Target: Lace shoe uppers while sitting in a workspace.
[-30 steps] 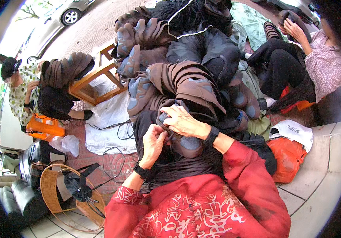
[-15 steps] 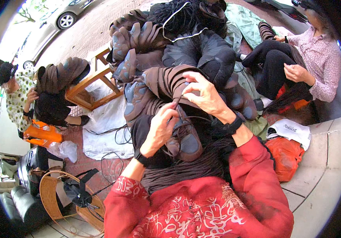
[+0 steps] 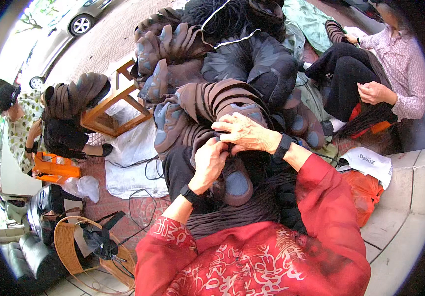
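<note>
Right hand (image 3: 250, 132) lowered | white sheet (image 3: 136, 183) on red paving (image 3: 107, 207)

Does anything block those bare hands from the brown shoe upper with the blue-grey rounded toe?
Nothing visible does: the left hand and right hand are together at the far end of the brown shoe upper.

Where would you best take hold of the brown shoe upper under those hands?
The shoe upper is likely best held by its rounded toe, from the near side: that end points toward the camera wearer, uncovered, while the left hand and right hand are over the part beyond.
</note>
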### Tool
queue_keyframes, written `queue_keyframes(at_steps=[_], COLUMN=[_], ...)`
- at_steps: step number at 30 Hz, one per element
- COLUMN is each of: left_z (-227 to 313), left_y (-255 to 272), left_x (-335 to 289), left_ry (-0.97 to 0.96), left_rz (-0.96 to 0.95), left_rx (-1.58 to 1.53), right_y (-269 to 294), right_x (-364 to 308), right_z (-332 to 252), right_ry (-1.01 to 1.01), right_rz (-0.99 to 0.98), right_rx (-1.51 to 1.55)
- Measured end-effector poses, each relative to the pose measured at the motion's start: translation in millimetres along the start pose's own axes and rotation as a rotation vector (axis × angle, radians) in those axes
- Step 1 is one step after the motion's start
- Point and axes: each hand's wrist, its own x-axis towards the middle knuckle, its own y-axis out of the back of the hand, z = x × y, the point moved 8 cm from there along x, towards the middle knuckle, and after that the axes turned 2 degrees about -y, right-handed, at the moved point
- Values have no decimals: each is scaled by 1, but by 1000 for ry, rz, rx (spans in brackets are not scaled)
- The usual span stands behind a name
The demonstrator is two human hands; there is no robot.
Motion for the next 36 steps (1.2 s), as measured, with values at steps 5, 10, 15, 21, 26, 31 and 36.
queue_keyframes(at_steps=[5, 10, 15, 21, 26, 31, 36], left_z=[10, 23, 23, 22, -11, -23, -46], left_y=[-4, 36, 53, 52, 63, 55, 30], left_x=[0, -28, -39, -43, -43, -24, -20], left_ry=[-11, -9, -4, -62, 58, 41, 216], left_rz=[18, 69, 102, 126, 145, 210, -1], left_rx=[1, 515, 380, 309, -170, -249, -283], right_y=[1, -7, -20, -8, 29, 26, -13], right_x=[0, -5, -7, -7, -22, -33, -23], right_z=[0, 2, -15, -24, -85, -39, -27], right_ry=[5, -208, -203, -252, -8, -406, -465], right_rz=[2, -63, 147, 261, 273, 449, 301], right_rx=[17, 145, 414, 568, 797, 517, 285])
